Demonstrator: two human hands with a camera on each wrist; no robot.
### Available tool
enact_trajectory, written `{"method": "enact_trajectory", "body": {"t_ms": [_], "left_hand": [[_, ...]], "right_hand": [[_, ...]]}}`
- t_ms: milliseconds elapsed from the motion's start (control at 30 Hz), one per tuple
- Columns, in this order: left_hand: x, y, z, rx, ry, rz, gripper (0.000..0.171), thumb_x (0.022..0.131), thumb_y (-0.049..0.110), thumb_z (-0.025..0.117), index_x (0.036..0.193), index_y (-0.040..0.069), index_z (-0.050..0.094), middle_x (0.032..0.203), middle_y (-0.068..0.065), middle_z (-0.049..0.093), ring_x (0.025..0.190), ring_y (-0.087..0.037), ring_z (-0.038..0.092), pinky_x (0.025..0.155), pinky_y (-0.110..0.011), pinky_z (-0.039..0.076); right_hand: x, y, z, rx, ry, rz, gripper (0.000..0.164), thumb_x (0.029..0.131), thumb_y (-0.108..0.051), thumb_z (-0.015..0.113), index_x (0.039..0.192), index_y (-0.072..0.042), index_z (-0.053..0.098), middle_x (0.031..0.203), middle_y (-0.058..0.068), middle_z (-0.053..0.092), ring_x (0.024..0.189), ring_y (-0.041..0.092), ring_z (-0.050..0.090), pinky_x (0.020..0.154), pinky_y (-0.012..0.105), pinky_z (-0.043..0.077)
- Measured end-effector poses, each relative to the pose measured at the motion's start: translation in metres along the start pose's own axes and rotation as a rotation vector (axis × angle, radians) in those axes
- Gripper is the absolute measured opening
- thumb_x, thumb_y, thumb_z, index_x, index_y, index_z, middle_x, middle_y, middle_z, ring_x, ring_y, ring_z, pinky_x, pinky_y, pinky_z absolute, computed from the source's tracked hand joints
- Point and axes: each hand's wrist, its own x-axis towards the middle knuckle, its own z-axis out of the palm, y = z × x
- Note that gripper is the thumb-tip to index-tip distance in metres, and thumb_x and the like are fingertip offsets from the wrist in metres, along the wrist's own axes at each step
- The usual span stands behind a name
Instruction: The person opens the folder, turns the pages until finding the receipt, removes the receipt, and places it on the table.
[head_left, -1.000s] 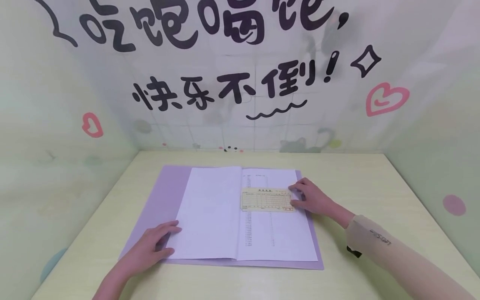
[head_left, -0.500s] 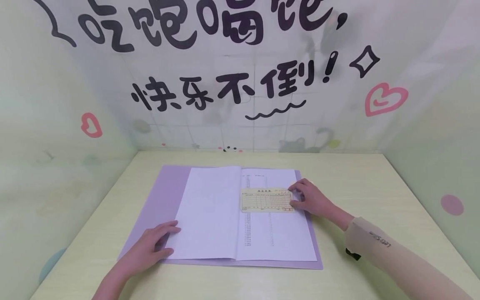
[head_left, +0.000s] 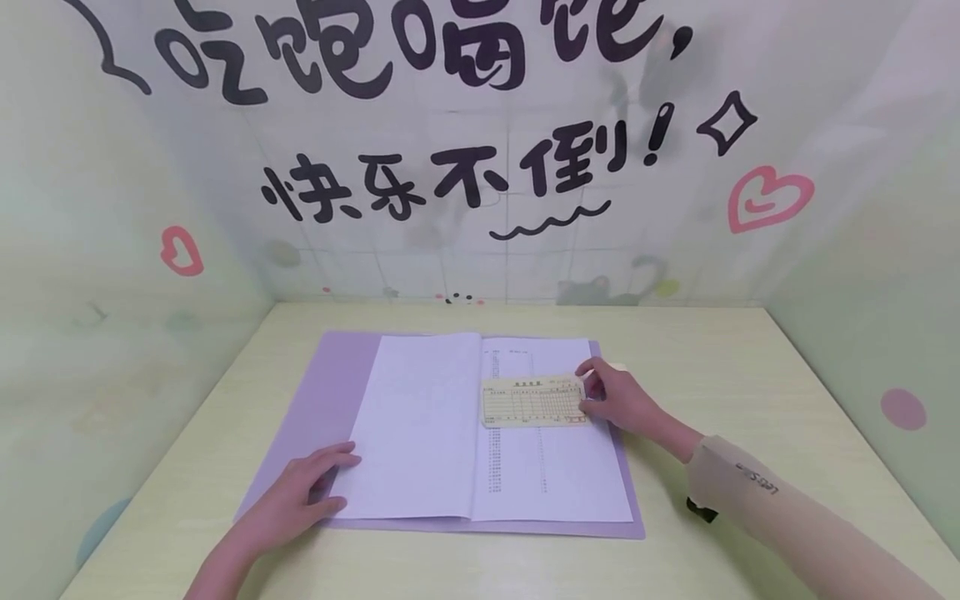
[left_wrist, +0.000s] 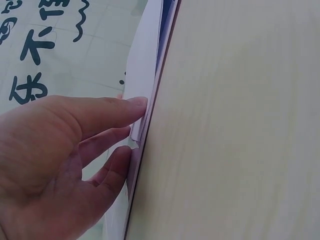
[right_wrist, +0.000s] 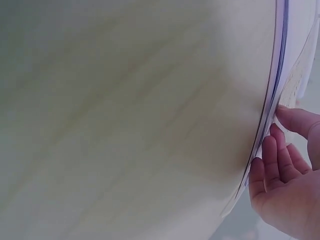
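Note:
A purple folder (head_left: 337, 375) lies open on the table, with a blank white page (head_left: 420, 425) on its left side and a printed list page (head_left: 517, 467) on its right. My left hand (head_left: 296, 492) rests on the lower left of the blank page and the folder's edge, fingers extended and thumb apart, as the left wrist view also shows. Across the list page lies a yellowish receipt form (head_left: 525, 402) with a ruled grid. My right hand (head_left: 622, 398) pinches the form's right end; a pale strip of paper shows just behind the knuckles.
The light wood table (head_left: 697, 350) surrounds the folder. A printed backdrop (head_left: 450, 275) with large black characters stands behind it, and pale panels (head_left: 885, 292) close in both sides.
A pale strip of paper now shows more behind my right hand, and the receipt form has shifted very slightly toward me. My left hand stays in place.

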Motion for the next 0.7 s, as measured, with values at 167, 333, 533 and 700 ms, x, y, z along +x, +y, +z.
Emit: {"method": "enact_trajectory", "body": {"t_ms": [167, 333, 533, 700], "left_hand": [[0.0000, -0.0004, 0.0004, 0.009, 0.004, 0.011, 0.053, 0.076, 0.013, 0.082, 0.124, 0.019, 0.063, 0.137, -0.009, 0.061, 0.115, -0.026, 0.054, 0.092, -0.025, 0.038], [-0.0004, -0.0008, 0.0000, 0.011, 0.010, 0.008, 0.053, 0.075, 0.013, 0.082, 0.124, 0.019, 0.063, 0.137, -0.009, 0.061, 0.115, -0.026, 0.054, 0.092, -0.025, 0.038], [0.0004, -0.0013, 0.0005, 0.004, 0.005, 0.007, 0.052, 0.076, 0.014, 0.082, 0.124, 0.019, 0.063, 0.137, -0.010, 0.060, 0.118, -0.030, 0.054, 0.094, -0.025, 0.036], [0.0009, -0.0014, 0.0013, 0.004, 0.004, 0.010, 0.052, 0.075, 0.014, 0.082, 0.124, 0.019, 0.063, 0.137, -0.010, 0.061, 0.118, -0.029, 0.054, 0.094, -0.026, 0.036]], "right_hand": [[0.0009, 0.0006, 0.0020, 0.027, 0.006, 0.028, 0.053, 0.082, -0.003, 0.076, 0.127, -0.001, 0.049, 0.089, 0.006, 0.064, 0.081, 0.015, 0.055, 0.073, 0.022, 0.047], [0.0022, 0.0008, 0.0026, 0.026, 0.007, 0.036, 0.040, 0.082, -0.004, 0.075, 0.117, 0.000, 0.056, 0.087, 0.004, 0.064, 0.080, 0.014, 0.055, 0.072, 0.021, 0.047], [0.0007, 0.0007, 0.0017, 0.003, 0.030, 0.035, 0.022, 0.088, -0.005, 0.069, 0.109, -0.003, 0.062, 0.088, 0.006, 0.069, 0.079, 0.013, 0.059, 0.070, 0.024, 0.049], [-0.0022, 0.0002, -0.0013, 0.010, 0.062, 0.043, 0.019, 0.090, -0.006, 0.067, 0.108, -0.003, 0.064, 0.089, 0.008, 0.072, 0.078, 0.013, 0.062, 0.066, 0.022, 0.051]]}}
